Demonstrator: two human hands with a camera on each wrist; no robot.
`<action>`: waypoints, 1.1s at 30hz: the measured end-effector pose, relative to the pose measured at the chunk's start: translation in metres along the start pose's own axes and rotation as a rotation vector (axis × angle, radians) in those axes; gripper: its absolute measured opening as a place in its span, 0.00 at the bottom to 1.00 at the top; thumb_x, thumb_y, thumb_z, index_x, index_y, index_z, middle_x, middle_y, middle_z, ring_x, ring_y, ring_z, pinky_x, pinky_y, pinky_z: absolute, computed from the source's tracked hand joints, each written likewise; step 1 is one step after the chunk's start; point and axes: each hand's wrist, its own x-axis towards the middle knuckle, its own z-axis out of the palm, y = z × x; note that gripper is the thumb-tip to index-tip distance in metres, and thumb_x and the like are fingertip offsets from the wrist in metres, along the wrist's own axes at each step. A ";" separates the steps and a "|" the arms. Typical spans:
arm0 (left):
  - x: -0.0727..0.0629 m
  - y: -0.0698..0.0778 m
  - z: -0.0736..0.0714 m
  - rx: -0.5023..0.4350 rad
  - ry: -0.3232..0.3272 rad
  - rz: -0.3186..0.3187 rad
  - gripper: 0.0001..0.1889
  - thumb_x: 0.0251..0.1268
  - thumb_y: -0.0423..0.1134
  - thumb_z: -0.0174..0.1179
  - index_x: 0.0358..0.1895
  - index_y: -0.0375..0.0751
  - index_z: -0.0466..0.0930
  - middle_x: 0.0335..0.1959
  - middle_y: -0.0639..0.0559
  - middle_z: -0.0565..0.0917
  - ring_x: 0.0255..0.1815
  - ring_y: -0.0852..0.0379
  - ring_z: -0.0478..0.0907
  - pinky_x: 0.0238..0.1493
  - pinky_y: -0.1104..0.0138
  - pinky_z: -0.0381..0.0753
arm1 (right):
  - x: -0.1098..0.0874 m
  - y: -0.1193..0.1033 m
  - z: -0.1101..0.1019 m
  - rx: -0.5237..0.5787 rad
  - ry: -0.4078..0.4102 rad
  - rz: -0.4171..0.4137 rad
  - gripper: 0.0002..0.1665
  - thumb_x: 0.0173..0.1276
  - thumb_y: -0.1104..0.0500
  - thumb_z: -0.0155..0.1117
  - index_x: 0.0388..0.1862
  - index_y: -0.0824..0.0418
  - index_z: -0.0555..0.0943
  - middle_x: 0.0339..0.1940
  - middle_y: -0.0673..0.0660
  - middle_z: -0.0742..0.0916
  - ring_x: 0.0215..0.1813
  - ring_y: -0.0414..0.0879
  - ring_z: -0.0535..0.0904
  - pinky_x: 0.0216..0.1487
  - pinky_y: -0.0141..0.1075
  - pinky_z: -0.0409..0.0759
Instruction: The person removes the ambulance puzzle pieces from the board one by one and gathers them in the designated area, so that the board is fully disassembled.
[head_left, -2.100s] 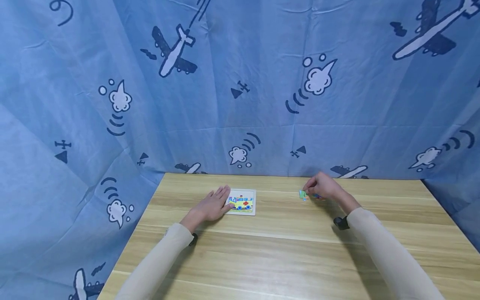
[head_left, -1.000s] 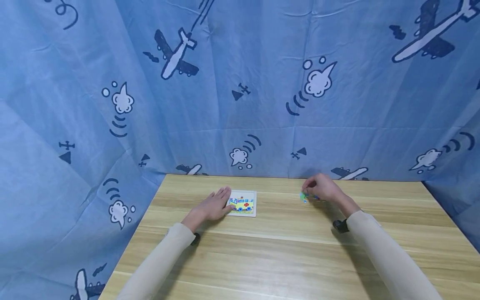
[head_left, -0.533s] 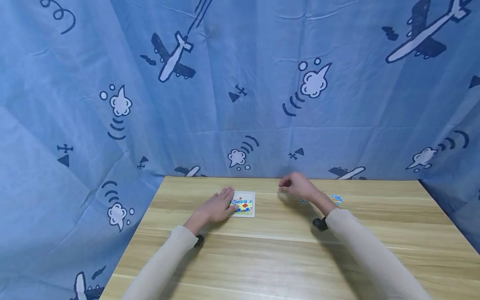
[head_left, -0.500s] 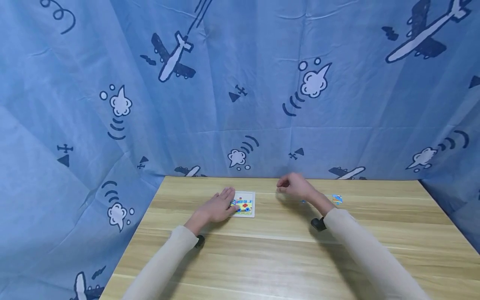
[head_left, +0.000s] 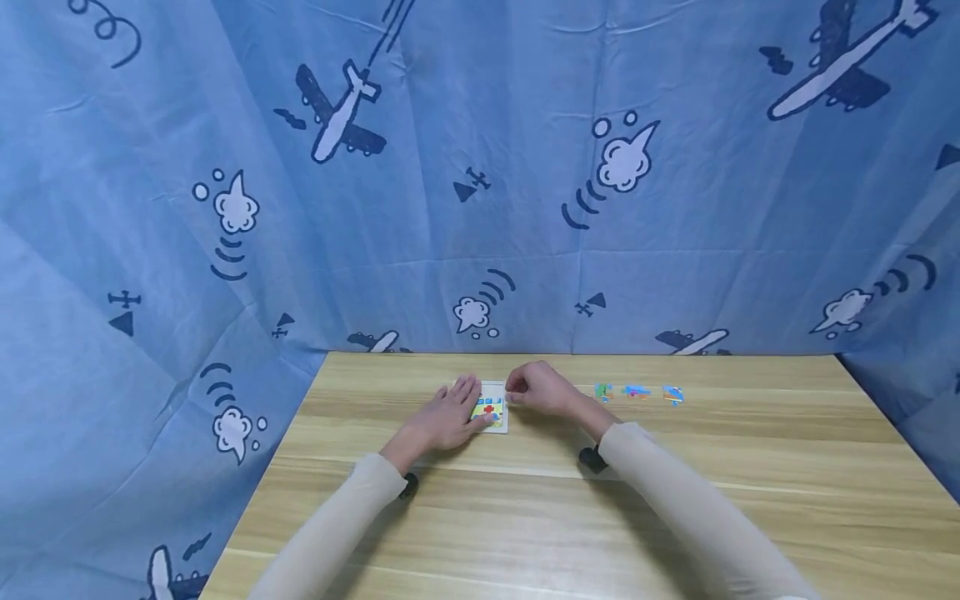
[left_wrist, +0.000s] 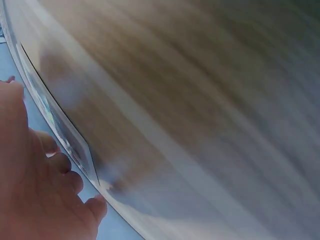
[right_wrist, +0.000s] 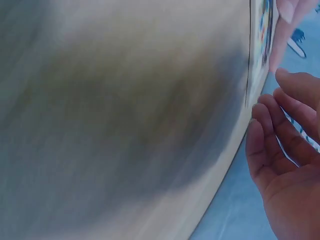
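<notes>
On head: looks forward and down from high up and well back; takes in left hand (head_left: 446, 417), right hand (head_left: 542, 388), puzzle board (head_left: 491, 408), table (head_left: 510, 533) and blue curtain (head_left: 427, 208) behind. On left wrist: sits low and close over table, tilted steeply; looks past left hand along left side toward puzzle board. On right wrist: sits likewise low, close and tilted; puts right hand at right side, puzzle board at upper right. Shares puzzle board, table and curtain across all three. Catches left hand from right wrist too.
</notes>
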 end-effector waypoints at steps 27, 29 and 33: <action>0.005 0.009 0.002 0.025 -0.042 -0.037 0.41 0.85 0.64 0.34 0.87 0.41 0.42 0.90 0.47 0.42 0.91 0.48 0.40 0.90 0.47 0.48 | 0.015 -0.022 0.021 -0.139 -0.084 -0.035 0.09 0.68 0.67 0.71 0.46 0.67 0.89 0.42 0.59 0.92 0.45 0.51 0.86 0.58 0.48 0.86; 0.005 0.009 0.001 0.031 -0.044 -0.039 0.41 0.86 0.64 0.34 0.87 0.41 0.42 0.90 0.47 0.42 0.91 0.49 0.40 0.90 0.47 0.48 | 0.015 -0.023 0.021 -0.143 -0.080 -0.044 0.09 0.68 0.68 0.71 0.46 0.67 0.89 0.41 0.59 0.92 0.45 0.51 0.86 0.58 0.49 0.86; 0.004 0.009 0.002 0.050 -0.056 -0.039 0.41 0.85 0.64 0.33 0.87 0.41 0.41 0.90 0.48 0.41 0.91 0.49 0.40 0.90 0.48 0.48 | 0.015 -0.023 0.022 -0.146 -0.078 -0.050 0.10 0.67 0.68 0.71 0.47 0.68 0.89 0.42 0.60 0.92 0.47 0.53 0.87 0.58 0.49 0.87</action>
